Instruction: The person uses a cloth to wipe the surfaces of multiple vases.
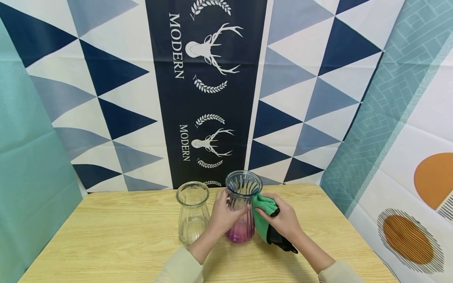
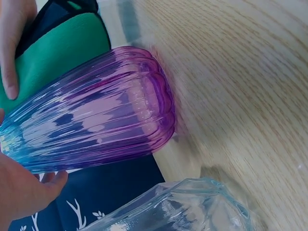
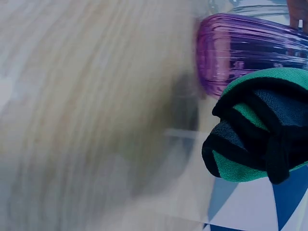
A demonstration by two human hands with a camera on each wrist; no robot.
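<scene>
A ribbed glass vase [image 1: 240,231], blue at the rim and purple at the base, stands upright on the table. My left hand [image 1: 223,216] grips its neck, thumb across the near side. In my right hand [image 1: 285,218] is a bunched green cloth [image 1: 261,225] with black edging, against the vase's right side. The right wrist view shows the folded cloth [image 3: 250,130] with a dark grey underside, beside the purple base [image 3: 226,53]. A clear glass vase [image 1: 192,222] stands just left of my left hand; part of it shows low in the left wrist view.
The light wood table [image 1: 116,236] ends at a patterned backdrop [image 1: 209,98] with triangles and deer heads, close behind both vases. Side hangings [image 1: 35,157] border the table at left and right.
</scene>
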